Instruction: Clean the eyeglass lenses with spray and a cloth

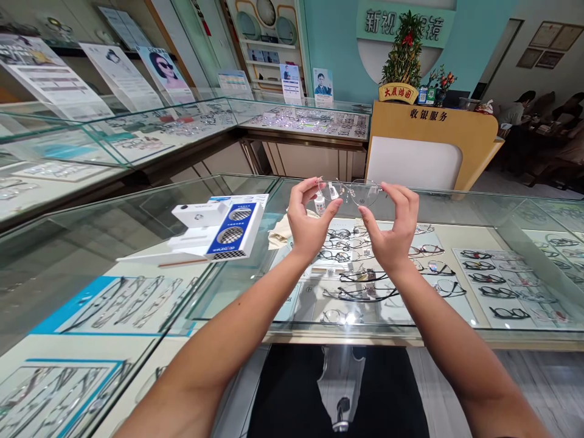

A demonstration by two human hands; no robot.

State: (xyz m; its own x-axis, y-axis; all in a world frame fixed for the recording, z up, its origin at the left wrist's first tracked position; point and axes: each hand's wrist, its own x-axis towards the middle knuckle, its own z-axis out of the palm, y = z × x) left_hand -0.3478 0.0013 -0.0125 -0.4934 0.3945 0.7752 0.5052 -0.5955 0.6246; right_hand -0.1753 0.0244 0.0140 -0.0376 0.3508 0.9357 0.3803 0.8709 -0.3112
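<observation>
A pair of thin-rimmed eyeglasses (pixel 364 192) is held up above the glass counter, lenses facing me. My left hand (pixel 310 218) pinches its left side between thumb and fingers. The right side is gripped by my right hand (pixel 395 226), thumb at the lower rim and fingers near the hinge. A small white tag (pixel 333 190) hangs at the left lens. Behind my left hand, a beige cloth (pixel 280 233) lies on the counter, with a small white bottle (pixel 320 204) beyond the fingers.
A blue and white box (pixel 232 230) stands on the glass counter (pixel 232 286) at the left. Rows of eyeglasses (pixel 487 278) lie under the glass. Farther back are more display cases (pixel 301 121), a wooden cashier desk (pixel 429 140) and seated people (pixel 515 112) at the right.
</observation>
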